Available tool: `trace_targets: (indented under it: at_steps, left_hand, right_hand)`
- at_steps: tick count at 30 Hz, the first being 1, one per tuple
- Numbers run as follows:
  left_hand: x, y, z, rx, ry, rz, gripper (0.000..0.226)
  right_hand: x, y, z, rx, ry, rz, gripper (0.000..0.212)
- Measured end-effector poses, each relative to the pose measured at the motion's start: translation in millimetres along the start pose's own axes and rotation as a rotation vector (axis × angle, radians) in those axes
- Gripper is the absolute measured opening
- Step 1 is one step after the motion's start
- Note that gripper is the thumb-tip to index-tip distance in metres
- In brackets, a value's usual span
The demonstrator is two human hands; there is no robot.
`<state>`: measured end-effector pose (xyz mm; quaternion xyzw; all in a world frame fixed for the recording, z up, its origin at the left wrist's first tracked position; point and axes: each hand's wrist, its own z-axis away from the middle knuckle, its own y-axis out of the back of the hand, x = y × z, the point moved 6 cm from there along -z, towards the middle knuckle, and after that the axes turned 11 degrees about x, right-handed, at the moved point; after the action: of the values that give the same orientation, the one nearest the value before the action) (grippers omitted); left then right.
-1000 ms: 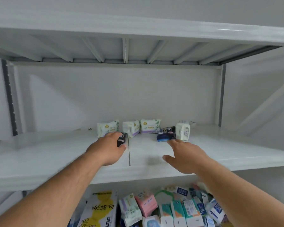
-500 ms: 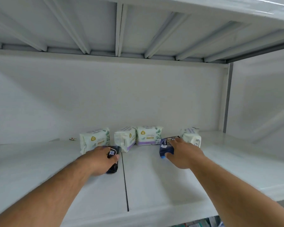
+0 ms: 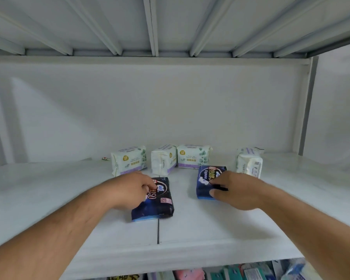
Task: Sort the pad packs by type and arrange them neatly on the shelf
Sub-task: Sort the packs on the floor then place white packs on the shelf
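Observation:
Two dark blue pad packs lie flat on the white shelf (image 3: 190, 249). My left hand (image 3: 129, 190) grips the left dark pack (image 3: 157, 207) by its left side, fingers curled on top. My right hand (image 3: 234, 190) holds the right dark pack (image 3: 205, 180), thumb at its near edge and fingers over its right side. Behind them stand three white packs with purple bands: one at the left (image 3: 128, 162), a middle one turned side-on (image 3: 163, 161) and one touching it (image 3: 193, 158). A fourth white pack (image 3: 249, 161) stands apart at the right.
A seam (image 3: 158, 231) splits the shelf board down the middle. The underside of the upper shelf (image 3: 170, 23) hangs overhead. A grey upright post (image 3: 306, 110) stands at the back right. Colourful packs (image 3: 230, 272) fill the level below. A small tag (image 3: 105, 158) lies at the back left.
The left dark pack now lies flat and nearer the front edge under my left hand. My right hand has pulled the other dark pack forward, away from the white packs. The view has come closer.

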<state>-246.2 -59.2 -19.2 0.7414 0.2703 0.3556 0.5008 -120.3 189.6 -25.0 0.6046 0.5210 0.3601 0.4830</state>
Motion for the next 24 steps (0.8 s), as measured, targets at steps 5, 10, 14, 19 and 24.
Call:
trace_targets:
  at_steps: [5,10,14,19,24]
  left_hand:
    - [-11,28,-8,0.103,0.067,0.105,0.022]
    - [-13,9,-17,-0.120,0.190,0.098,0.075]
    - [-11,-3,-19,-0.253,0.224,0.149,0.090]
    - [-6,-6,-9,-0.340,0.231,0.212,0.062]
    - [-4,7,18,-0.151,0.246,0.449,0.037]
  right_hand:
    - [8,19,22,0.073,-0.058,-0.281,0.039]
    - [14,12,6,0.069,-0.235,-0.147,0.053]
    - [5,5,3,-0.074,-0.312,-0.127,0.054]
    - [3,5,3,-0.166,-0.323,-0.202,0.062]
    - [-2,-1,13,-0.090,-0.356,-0.456,0.056]
